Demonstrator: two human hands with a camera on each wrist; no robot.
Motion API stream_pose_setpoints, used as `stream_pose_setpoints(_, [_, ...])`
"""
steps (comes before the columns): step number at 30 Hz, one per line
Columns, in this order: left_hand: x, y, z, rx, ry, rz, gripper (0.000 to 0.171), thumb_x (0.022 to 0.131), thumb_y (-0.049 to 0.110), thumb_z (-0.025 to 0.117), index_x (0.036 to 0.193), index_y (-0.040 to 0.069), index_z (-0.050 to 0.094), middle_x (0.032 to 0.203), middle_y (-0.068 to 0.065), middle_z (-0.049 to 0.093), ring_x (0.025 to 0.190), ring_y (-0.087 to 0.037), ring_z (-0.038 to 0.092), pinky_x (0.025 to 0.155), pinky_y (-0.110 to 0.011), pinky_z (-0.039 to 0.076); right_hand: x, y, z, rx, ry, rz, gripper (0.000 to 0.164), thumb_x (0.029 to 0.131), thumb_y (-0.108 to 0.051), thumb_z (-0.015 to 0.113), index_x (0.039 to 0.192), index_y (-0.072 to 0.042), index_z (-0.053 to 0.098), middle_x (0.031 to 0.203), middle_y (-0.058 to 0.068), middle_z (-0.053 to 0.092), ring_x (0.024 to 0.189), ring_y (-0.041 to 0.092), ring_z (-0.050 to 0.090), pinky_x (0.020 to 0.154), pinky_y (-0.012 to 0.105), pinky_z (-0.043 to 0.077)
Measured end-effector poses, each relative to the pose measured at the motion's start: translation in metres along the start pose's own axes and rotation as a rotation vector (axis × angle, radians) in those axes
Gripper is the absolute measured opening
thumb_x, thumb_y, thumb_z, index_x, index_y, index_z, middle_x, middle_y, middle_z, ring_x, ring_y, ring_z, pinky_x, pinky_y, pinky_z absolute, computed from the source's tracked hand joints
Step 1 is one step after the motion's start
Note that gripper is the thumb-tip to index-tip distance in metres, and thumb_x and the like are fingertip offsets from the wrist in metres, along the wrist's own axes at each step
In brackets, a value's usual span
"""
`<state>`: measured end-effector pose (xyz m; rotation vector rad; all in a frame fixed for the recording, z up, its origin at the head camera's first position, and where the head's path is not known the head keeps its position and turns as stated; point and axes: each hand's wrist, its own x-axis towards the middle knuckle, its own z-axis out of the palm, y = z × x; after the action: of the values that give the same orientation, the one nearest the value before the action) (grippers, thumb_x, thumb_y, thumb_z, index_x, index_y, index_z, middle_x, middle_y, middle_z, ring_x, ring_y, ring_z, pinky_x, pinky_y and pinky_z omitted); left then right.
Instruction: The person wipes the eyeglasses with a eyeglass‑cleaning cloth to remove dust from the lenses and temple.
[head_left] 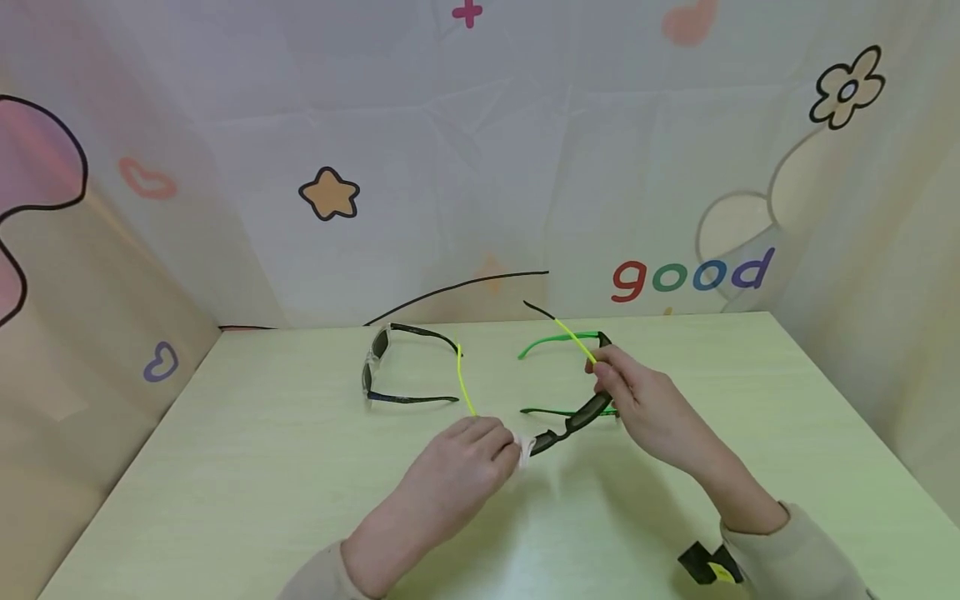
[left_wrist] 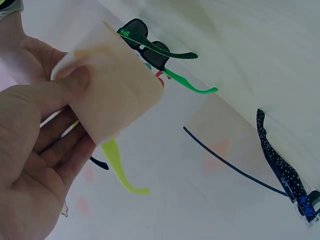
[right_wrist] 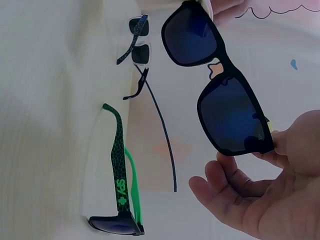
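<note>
Both hands hold a pair of black sunglasses [head_left: 588, 411] with yellow temples above the table. My left hand [head_left: 465, 467] pinches a pale cloth [left_wrist: 117, 92] over one lens; in the left wrist view the cloth hides that end of the frame. At the other end, my right hand [head_left: 652, 404] grips the frame by the hinge between thumb and fingers. Two dark bluish lenses face the right wrist camera. Both temples [head_left: 465, 379] are unfolded and point away toward the back wall.
Clear-framed sunglasses [head_left: 367, 379] with dark speckled temples stand at the back left. Behind the held pair are sunglasses with green temples [head_left: 555, 339]. A small black and yellow item [head_left: 697, 562] lies by the right sleeve. A printed curtain [head_left: 450, 208] closes the table's back.
</note>
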<state>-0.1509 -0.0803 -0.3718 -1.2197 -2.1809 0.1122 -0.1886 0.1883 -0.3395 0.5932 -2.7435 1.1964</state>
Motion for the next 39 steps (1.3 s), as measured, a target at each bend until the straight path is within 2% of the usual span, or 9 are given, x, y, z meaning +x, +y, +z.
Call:
stream_pose_setpoints(4, [-0.001, -0.002, 0.0, 0.005, 0.015, 0.048, 0.015, 0.084, 0.001, 0.081, 0.087, 0.011, 0.069, 0.092, 0.003, 0.067, 0.093, -0.013, 0.064, 0.09, -0.026, 0.054, 0.001, 0.001, -0.002, -0.003, -0.003, -0.005, 0.023, 0.113, -0.024, 0.043, 0.121, -0.01, 0.061, 0.097, 0.005, 0.066, 0.092, 0.023, 0.063, 0.076, 0.041, 0.05])
stream_pose_setpoints(9, [-0.003, -0.002, -0.002, 0.048, 0.011, 0.091, 0.013, 0.086, 0.008, 0.081, 0.087, 0.013, 0.069, 0.091, 0.005, 0.067, 0.09, -0.012, 0.064, 0.086, -0.024, 0.053, 0.004, 0.004, -0.001, 0.005, -0.006, -0.02, 0.024, 0.112, -0.025, 0.044, 0.117, -0.01, 0.063, 0.093, 0.002, 0.065, 0.088, 0.023, 0.06, 0.074, 0.039, 0.049])
stream_pose_setpoints(12, [-0.004, -0.002, -0.002, 0.066, 0.03, 0.103, 0.012, 0.088, 0.013, 0.08, 0.086, 0.014, 0.068, 0.088, 0.006, 0.066, 0.087, -0.011, 0.063, 0.083, -0.023, 0.052, 0.005, 0.007, 0.001, 0.06, -0.009, 0.01, 0.028, 0.112, -0.029, 0.045, 0.116, -0.009, 0.065, 0.093, 0.004, 0.064, 0.086, 0.024, 0.06, 0.074, 0.038, 0.052])
stream_pose_setpoints(15, [-0.005, 0.0, -0.002, 0.076, 0.053, 0.105, 0.013, 0.088, 0.015, 0.079, 0.086, 0.014, 0.067, 0.087, 0.007, 0.065, 0.085, -0.011, 0.062, 0.082, -0.021, 0.052, 0.007, 0.011, 0.003, 0.176, -0.001, 0.056, 0.033, 0.111, -0.033, 0.047, 0.117, -0.006, 0.065, 0.098, 0.009, 0.064, 0.089, 0.026, 0.062, 0.078, 0.038, 0.058])
stream_pose_setpoints(19, [-0.004, 0.002, -0.002, 0.08, 0.054, 0.09, 0.014, 0.085, 0.009, 0.079, 0.088, 0.014, 0.067, 0.089, 0.007, 0.066, 0.086, -0.01, 0.063, 0.082, -0.021, 0.053, 0.007, 0.013, 0.01, 0.365, 0.017, 0.109, 0.038, 0.111, -0.033, 0.048, 0.122, 0.002, 0.06, 0.109, 0.017, 0.061, 0.097, 0.028, 0.063, 0.085, 0.039, 0.061])
stream_pose_setpoints(23, [-0.004, 0.003, -0.004, 0.092, 0.002, 0.059, 0.018, 0.083, 0.006, 0.081, 0.097, 0.014, 0.071, 0.094, 0.005, 0.068, 0.088, -0.01, 0.065, 0.081, -0.022, 0.055, 0.007, 0.013, 0.02, 0.511, 0.021, 0.169, 0.044, 0.111, -0.034, 0.048, 0.132, 0.005, 0.051, 0.121, 0.021, 0.057, 0.106, 0.03, 0.064, 0.089, 0.038, 0.06])
stream_pose_setpoints(28, [-0.005, 0.004, -0.003, 0.116, -0.014, -0.011, 0.021, 0.081, 0.007, 0.083, 0.099, 0.013, 0.073, 0.095, 0.004, 0.068, 0.086, -0.01, 0.064, 0.074, -0.02, 0.054, 0.005, 0.012, 0.035, 0.634, -0.05, 0.215, 0.053, 0.11, -0.035, 0.051, 0.143, 0.007, 0.043, 0.132, 0.024, 0.053, 0.115, 0.036, 0.062, 0.093, 0.038, 0.058])
stream_pose_setpoints(33, [-0.004, 0.004, -0.002, 0.121, 0.016, -0.047, 0.019, 0.082, 0.008, 0.083, 0.096, 0.013, 0.072, 0.093, 0.005, 0.066, 0.081, -0.01, 0.062, 0.065, -0.019, 0.05, 0.004, 0.006, 0.045, 0.747, -0.101, 0.227, 0.054, 0.108, -0.03, 0.056, 0.144, 0.009, 0.043, 0.134, 0.023, 0.055, 0.116, 0.031, 0.063, 0.097, 0.039, 0.056])
stream_pose_setpoints(39, [-0.001, 0.009, -0.001, 0.09, 0.019, -0.082, 0.016, 0.083, 0.014, 0.085, 0.094, 0.014, 0.072, 0.092, 0.005, 0.069, 0.081, -0.011, 0.065, 0.066, -0.019, 0.054, 0.007, 0.001, 0.052, 0.861, -0.047, 0.218, 0.05, 0.102, -0.012, 0.066, 0.141, 0.011, 0.045, 0.129, 0.023, 0.055, 0.112, 0.025, 0.064, 0.093, 0.043, 0.058])
